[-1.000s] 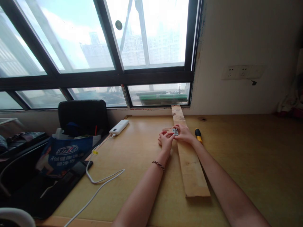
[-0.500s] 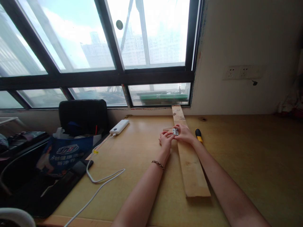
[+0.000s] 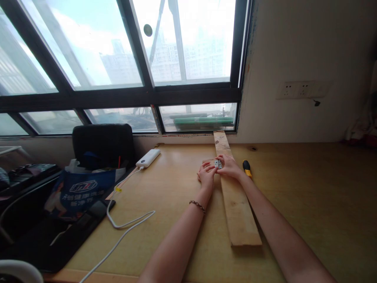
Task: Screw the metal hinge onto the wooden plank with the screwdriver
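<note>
A long wooden plank [image 3: 237,204] lies on the wooden desk [image 3: 309,196], running from the window sill toward me. A small silver metal hinge [image 3: 218,164] sits on the plank's left edge, about a third of the way down. My right hand [image 3: 230,167] rests on the plank with its fingers pinched on the hinge. My left hand [image 3: 206,175] is beside the plank on the desk, its fingertips touching the hinge from the left. A beaded bracelet is on my left wrist.
A yellow-and-black screwdriver [image 3: 246,168] lies just right of the plank. A white power bank [image 3: 148,158] with a white cable [image 3: 126,224] lies at the left. A black chair [image 3: 103,145] with a blue bag [image 3: 79,192] stands off the desk's left edge. Wall sockets [image 3: 300,89] are on the right wall.
</note>
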`<state>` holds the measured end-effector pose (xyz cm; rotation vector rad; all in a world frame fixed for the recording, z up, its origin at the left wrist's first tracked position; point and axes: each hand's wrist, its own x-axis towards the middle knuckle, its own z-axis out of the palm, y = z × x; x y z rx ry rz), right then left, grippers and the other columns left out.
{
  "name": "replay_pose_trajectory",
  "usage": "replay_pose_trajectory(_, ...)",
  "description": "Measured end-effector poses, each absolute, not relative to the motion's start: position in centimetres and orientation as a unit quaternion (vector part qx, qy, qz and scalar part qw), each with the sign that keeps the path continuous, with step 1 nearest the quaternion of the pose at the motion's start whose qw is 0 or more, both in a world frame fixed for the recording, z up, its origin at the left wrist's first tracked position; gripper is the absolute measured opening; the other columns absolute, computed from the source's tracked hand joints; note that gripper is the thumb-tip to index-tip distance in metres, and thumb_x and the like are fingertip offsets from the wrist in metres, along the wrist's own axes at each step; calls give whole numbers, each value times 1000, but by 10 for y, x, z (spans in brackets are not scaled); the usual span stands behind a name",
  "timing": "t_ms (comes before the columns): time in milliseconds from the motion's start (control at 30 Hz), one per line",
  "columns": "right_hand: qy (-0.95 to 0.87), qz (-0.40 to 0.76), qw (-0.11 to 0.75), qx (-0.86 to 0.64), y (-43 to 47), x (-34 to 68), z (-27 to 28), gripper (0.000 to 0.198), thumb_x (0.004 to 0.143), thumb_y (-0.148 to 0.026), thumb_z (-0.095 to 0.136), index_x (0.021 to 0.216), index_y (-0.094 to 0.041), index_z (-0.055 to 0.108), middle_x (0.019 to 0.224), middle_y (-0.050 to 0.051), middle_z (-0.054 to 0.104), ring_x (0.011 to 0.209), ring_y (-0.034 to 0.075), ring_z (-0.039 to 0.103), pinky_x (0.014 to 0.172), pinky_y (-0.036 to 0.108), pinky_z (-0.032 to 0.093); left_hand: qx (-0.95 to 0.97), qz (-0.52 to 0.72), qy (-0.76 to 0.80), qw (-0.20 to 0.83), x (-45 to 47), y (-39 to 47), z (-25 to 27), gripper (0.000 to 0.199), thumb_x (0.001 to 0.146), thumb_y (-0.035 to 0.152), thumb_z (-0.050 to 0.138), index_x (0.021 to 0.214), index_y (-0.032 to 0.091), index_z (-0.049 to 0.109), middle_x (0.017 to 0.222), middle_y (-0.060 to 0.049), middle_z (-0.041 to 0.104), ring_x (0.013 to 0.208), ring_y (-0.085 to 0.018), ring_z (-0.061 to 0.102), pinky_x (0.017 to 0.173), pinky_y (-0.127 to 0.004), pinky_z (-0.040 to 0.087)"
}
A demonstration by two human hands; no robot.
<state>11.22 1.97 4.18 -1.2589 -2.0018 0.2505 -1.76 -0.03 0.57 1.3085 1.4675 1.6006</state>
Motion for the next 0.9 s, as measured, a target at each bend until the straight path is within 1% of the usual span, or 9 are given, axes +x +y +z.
replay_pose_trajectory(133,-782,94,374,-489,20,112,41,55,51,-29,72,100,-19,51,103,7,60,92,22,56,85,35,38,523,576,578,245,-18,-4,9,10,63,32,67,70,25,69,106,0,58,107,-22,46,94,-37,32)
replay_pose_trajectory(333,-782,100,375,-488,22,113,40,58,49,-35,74,100,-18,52,99,6,61,91,22,56,85,36,38,525,564,610,186,-16,-12,14,12,66,38,64,76,32,68,107,4,59,116,-25,36,99,-44,22)
replay_pose_trajectory(500,-783,104,372,-488,23,113,39,59,47,-34,76,99,-19,52,100,6,62,91,22,56,83,36,39,519,592,581,203,-16,-9,12,14,68,37,62,76,28,68,100,0,63,112,-23,42,98,-43,25)
replay_pose_trajectory(567,-782,108,376,-486,24,114,39,60,47,-34,76,99,-19,51,100,6,62,91,22,56,83,36,39,519,593,579,207,-16,-9,12,14,68,37,62,76,27,68,98,-1,64,113,-24,41,99,-45,23)
replay_pose_trajectory(700,-781,106,381,-483,24,114,38,61,47,-35,76,100,-18,51,99,7,61,91,22,56,83,35,39,546,585,574,175,-15,-13,16,14,70,38,60,76,29,67,101,1,64,117,-26,37,100,-53,11)
replay_pose_trajectory(800,-785,100,379,-480,24,115,38,60,48,-35,76,100,-18,51,100,7,60,92,22,56,83,35,40,564,590,556,157,-13,-16,17,14,75,37,54,81,28,64,101,1,64,117,-23,39,101,-54,4)
replay_pose_trajectory(867,-786,96,377,-481,24,115,38,60,48,-35,77,100,-18,51,100,7,60,92,22,56,83,35,40,564,599,550,144,-12,-16,16,16,79,34,49,85,26,62,101,-1,63,113,-21,44,102,-52,6)
replay_pose_trajectory(900,-786,95,376,-482,24,115,39,61,47,-35,77,100,-18,51,101,7,60,93,22,56,83,35,39,557,609,548,138,-12,-15,15,17,80,33,46,87,25,60,99,-2,63,109,-20,46,102,-50,11)
